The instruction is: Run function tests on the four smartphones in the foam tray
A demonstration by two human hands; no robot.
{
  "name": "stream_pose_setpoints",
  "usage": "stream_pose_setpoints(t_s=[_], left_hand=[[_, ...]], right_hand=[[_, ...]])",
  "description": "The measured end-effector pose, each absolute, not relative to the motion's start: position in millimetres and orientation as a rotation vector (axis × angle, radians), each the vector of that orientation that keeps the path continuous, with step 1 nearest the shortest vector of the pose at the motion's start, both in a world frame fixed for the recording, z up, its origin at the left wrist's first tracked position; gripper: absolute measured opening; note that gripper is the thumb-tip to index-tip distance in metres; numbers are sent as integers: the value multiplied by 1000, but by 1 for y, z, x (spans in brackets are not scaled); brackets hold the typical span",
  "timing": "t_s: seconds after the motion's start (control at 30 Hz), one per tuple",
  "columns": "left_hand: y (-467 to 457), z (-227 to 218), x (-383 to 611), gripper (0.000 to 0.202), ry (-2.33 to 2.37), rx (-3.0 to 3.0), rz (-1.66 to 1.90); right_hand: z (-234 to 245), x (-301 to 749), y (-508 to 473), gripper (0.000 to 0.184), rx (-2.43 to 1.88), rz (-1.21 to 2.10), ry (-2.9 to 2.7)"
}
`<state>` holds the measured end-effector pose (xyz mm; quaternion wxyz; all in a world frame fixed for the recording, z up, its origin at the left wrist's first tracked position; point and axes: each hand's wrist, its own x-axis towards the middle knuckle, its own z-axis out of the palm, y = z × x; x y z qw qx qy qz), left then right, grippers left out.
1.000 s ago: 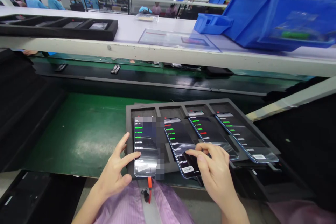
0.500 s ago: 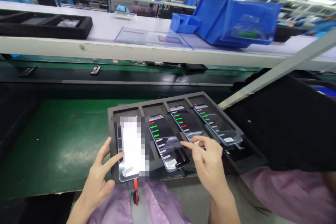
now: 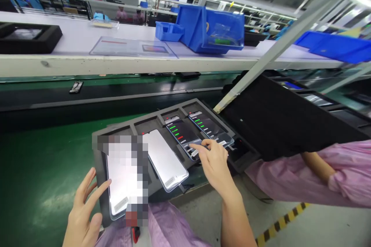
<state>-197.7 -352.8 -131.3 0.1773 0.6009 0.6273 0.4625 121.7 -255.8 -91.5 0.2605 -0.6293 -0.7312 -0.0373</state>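
Several smartphones rest in a dark foam tray (image 3: 116, 131) with compartments. The leftmost phone (image 3: 123, 185) glows white and is partly covered by pixelation. Beside its left edge is my left hand (image 3: 87, 204), open, with the index fingertip at the screen's side. A second phone (image 3: 165, 158) also has an all-white screen. On the third phone (image 3: 181, 135), dark with green and red text lines, the index finger of my right hand (image 3: 213, 162) points at or touches the lower screen. That hand holds nothing. The rightmost phone (image 3: 210, 127) shows a similar dark list.
A white shelf (image 3: 121, 63) crosses ahead, bearing blue bins (image 3: 191, 27) and a clear plastic sheet (image 3: 130, 46). A slanted metal post (image 3: 261, 61) stands right of the tray. A co-worker's pink sleeve (image 3: 290, 177) reaches in at right, by a black panel (image 3: 278, 119).
My right hand has moved from the second phone to the third. The second phone's screen has turned from a dark list to white. The view has swung to the right.
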Motion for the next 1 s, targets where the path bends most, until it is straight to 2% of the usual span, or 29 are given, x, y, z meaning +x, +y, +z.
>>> stream_pose_setpoints(t_s=[0.2, 0.5, 0.8, 0.9, 1.0], left_hand=[[-353, -129, -202, 33, 1830, 1728, 1211], [-346, -120, -214, 43, 1879, 1994, 889], [-297, -78, -249, 32, 1720, 2405, 487], [-269, -56, -248, 43, 1494, 2585, 293], [-242, -30, -230, 68, 1248, 2633, -23]], right_hand=[[-89, 159, -243, 44, -1866, -208, -1670], [-90, 171, -227, 46, -2072, -159, -1680], [-81, 155, -239, 43, -1973, -121, -1682], [-87, 147, -240, 49, -1985, -76, -1763], [-90, 137, -237, 59, -2045, -52, -1785]])
